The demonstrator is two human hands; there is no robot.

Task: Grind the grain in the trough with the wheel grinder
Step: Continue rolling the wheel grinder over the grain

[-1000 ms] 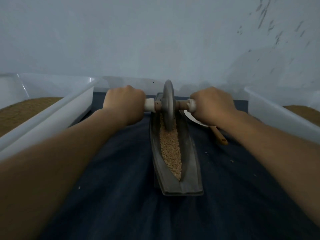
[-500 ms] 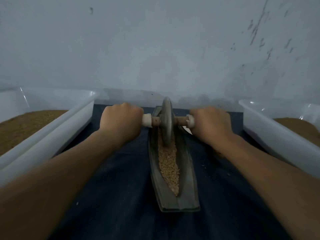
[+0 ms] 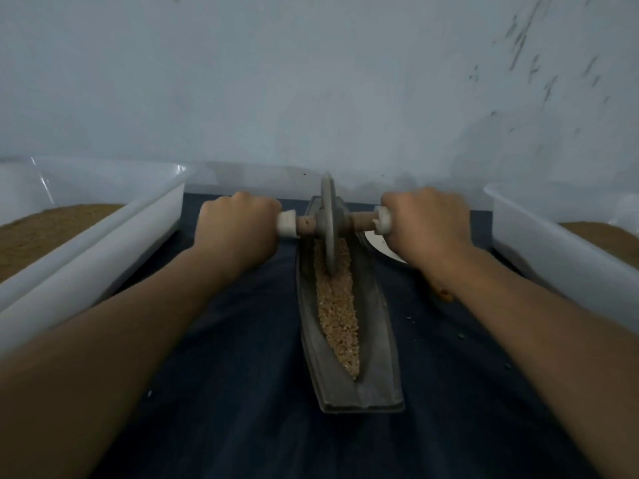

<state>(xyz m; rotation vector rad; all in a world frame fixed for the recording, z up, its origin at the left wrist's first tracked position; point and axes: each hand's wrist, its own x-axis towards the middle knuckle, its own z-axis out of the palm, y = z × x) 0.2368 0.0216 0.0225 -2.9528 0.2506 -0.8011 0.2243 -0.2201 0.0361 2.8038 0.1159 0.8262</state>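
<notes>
I'm mid-stroke, by my reading. The wheel grinder stands on edge in the 12 o'clock end of the trough. My left hand is fisted round its handle at 9 o'clock of the disc, and my right hand is fisted round the one at 3 o'clock. The grips themselves are hidden inside my fingers.

To do this well, I'd hold the axle level so the disc runs upright down the groove and doesn't ride up a wall. I'd press evenly through both wrists and roll the full length toward 6 o'clock, where the grain tapers to a point. Leaning to one side would likely spill kernels over the rim.

The disc is dull grey metal, thin and flat-faced, on a brown wooden axle with white collars. The trough is the same matte grey. It is long and boat-shaped, with a V-shaped channel and a squared foot at 6 o'clock. The grain is tan, coarse and pebbly, and looks only partly broken.

The trough lies on a dark blue cloth-covered surface with a few stray flecks on it. Smooth white plastic bins of brown meal sit at 9 and 3 o'clock. The pale edge of a dish shows just beside my right hand.
</notes>
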